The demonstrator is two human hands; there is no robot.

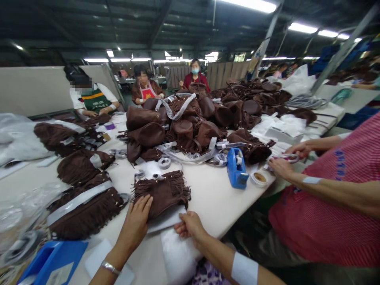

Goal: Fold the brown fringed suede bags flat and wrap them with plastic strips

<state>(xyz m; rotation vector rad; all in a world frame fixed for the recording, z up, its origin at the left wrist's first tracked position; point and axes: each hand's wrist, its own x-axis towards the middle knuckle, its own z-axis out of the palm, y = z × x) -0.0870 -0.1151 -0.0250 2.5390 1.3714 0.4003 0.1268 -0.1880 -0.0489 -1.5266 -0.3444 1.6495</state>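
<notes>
At the brown fringed suede-like bag [162, 194] on the white table [213, 206], the left hand [138, 221] lies spread on its near-left part, while the right hand [191, 228], fingers curled, pinches the white sheet [168, 221] under its near edge.

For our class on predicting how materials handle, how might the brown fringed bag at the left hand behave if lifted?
The bag would probably sag, as its body lies flattened. Its fringe would likely swing, being cut in loose strips. The dull, suede-like surface suggests it may not be very slippery.
</notes>
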